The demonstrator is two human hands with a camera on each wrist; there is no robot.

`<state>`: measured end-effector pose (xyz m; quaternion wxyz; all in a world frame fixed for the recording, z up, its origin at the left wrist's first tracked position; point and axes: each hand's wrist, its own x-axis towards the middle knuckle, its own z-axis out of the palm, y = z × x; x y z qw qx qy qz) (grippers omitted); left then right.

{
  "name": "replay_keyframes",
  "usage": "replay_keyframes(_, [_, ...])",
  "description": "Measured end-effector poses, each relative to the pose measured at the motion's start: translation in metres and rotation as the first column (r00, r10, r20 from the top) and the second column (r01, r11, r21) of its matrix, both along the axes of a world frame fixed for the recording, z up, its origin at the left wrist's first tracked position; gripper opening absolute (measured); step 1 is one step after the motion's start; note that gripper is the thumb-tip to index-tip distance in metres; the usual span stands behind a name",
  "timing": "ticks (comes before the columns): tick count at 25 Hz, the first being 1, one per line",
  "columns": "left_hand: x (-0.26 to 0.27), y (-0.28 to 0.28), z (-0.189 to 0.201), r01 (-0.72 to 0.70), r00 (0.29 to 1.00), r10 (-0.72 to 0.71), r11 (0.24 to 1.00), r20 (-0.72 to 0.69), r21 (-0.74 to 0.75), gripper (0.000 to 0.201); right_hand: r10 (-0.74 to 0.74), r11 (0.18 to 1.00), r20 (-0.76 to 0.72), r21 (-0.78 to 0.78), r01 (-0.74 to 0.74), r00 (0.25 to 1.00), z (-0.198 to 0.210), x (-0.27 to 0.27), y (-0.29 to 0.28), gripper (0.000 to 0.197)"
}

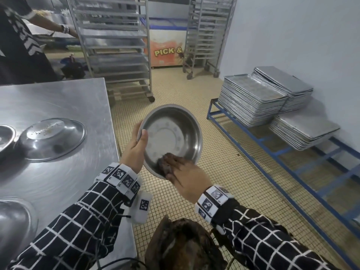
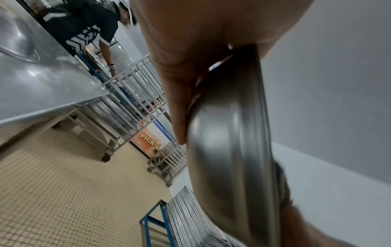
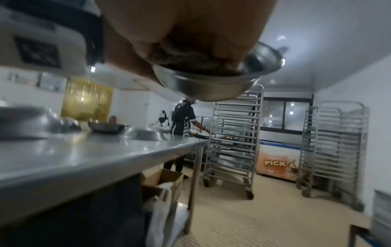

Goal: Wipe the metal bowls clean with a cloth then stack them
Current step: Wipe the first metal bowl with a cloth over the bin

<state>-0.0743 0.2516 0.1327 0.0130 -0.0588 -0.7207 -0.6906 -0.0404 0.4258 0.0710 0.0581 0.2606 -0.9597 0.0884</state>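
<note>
The fingers (image 1: 169, 164) of the right hand (image 1: 187, 178) are pressing a dark cloth (image 1: 163, 165) against the inner wall of a metal bowl (image 1: 171, 135), at about 6 o'clock of its rim; they are lying over the cloth and seem to be clasping it. The left hand (image 1: 136, 147) is gripping the same bowl at 9 o'clock, with the thumb inside and the other fingers behind the wall. The bowl is being held in the air, tilted toward the person, just beside the tabletop (image 1: 58, 98).

Judging from this, the wiping of this bowl is going on. At 9 o'clock from it, upturned bowls (image 1: 50, 139) are lying apart on the tabletop, one with crumbs on its base. No stack is showing, so most of the task seems to be remaining.
</note>
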Motion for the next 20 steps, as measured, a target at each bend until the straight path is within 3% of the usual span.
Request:
replay_keyframes(2, [0.002,-0.001,-0.001,0.024,0.999,-0.025,1.000,-0.028,-0.016,0.025,-0.048,0.993,-0.025,0.102,0.050,0.999,0.000,-0.006,0.016,0.054])
replay_keyframes(3, [0.003,0.002,-0.002,0.033,0.999,-0.034,0.999,-0.027,-0.030,0.023,-0.084,0.995,0.019,0.055,0.083,0.996,0.001,-0.006,0.014,0.052])
replay_keyframes(6, [0.009,0.011,0.000,0.019,1.000,-0.020,0.997,-0.017,-0.076,0.019,-0.096,0.933,0.243,-0.316,0.172,0.965,0.009,0.007,-0.023,0.051])
replay_keyframes(8, [0.007,0.010,0.003,0.023,0.999,-0.025,0.998,-0.034,-0.057,0.020,-0.052,0.918,0.239,-0.371,0.141,0.970,0.009,0.016,-0.040,0.052])
replay_keyframes(11, [0.001,0.002,0.005,0.044,0.998,-0.048,0.997,-0.044,-0.070,0.024,-0.099,0.989,0.095,-0.097,0.108,0.991,-0.002,0.012,-0.019,0.067])
replay_keyframes(13, [-0.001,-0.003,0.002,0.063,0.997,-0.067,0.995,-0.044,-0.077,0.024,-0.193,0.975,-0.002,0.108,0.192,0.981,-0.007,0.002,0.007,0.077])
replay_keyframes(15, [-0.002,-0.004,-0.006,0.084,0.995,-0.088,0.991,-0.039,-0.102,0.025,-0.329,0.936,-0.020,0.130,0.329,0.944,-0.005,-0.009,0.028,0.062])
replay_keyframes(18, [-0.006,-0.002,-0.013,0.090,0.995,-0.087,0.993,0.042,-0.074,0.028,-0.409,0.906,0.047,-0.096,0.411,0.911,0.006,-0.023,0.036,0.060])
replay_keyframes(20, [-0.009,-0.007,-0.017,0.113,0.988,-0.109,0.993,0.109,-0.029,0.028,-0.458,0.822,0.112,-0.324,0.468,0.882,0.015,-0.025,0.034,0.061])
